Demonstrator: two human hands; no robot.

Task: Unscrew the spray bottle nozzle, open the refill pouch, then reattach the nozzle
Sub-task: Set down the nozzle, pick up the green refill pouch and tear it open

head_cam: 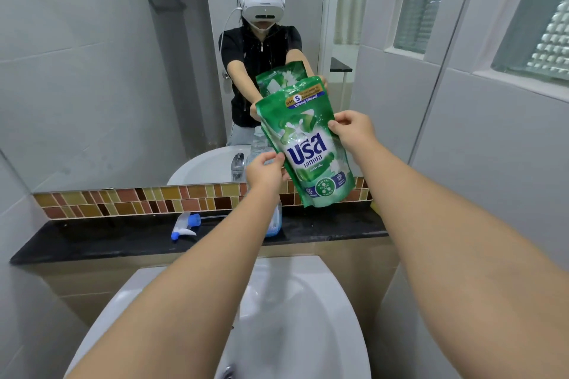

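Both arms reach forward over the sink (184, 292), and each hand pinches a side edge of the green refill pouch (308, 144): the left hand (264, 171) low on its left edge, the right hand (351, 128) higher on its right, holding it upright and tilted before the mirror (92, 71). The nozzle (184, 224) already lies unscrewed on the dark ledge (92, 243), well left of the open spray bottle (274, 221) standing behind the left forearm. Judging by this, the pouch looks unopened, so opening it and refitting the nozzle remain.

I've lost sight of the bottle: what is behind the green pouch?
Behind the green pouch stands the clear spray bottle on the black ledge; only its base shows. Its neck is covered.
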